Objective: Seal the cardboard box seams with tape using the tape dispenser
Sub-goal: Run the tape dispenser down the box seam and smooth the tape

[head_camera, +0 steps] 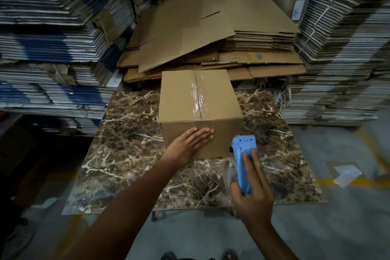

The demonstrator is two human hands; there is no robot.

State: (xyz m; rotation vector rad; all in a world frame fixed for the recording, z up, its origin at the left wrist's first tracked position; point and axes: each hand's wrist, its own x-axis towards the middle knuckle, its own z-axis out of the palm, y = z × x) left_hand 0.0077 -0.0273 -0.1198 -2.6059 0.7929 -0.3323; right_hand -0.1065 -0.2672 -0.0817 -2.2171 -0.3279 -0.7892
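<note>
A closed brown cardboard box (179, 99) stands on a marble-patterned table (130, 154). Clear tape (198, 95) runs along its top centre seam and down onto the near side. My left hand (190, 143) lies flat on the box's near side, fingers together, pressing the wall just below the top edge. My right hand (251, 194) grips a blue tape dispenser (243, 158) by its handle. The dispenser's head sits beside the box's lower right front corner, close to the table top. A roll of clear tape shows on the dispenser's left side.
Flattened brown cartons (211, 34) are piled behind the table. Tall bundles of white and blue flat cartons (52, 48) rise at the left, and strapped bundles (341, 59) at the right. A scrap of paper (346, 175) lies on the grey floor with yellow lines.
</note>
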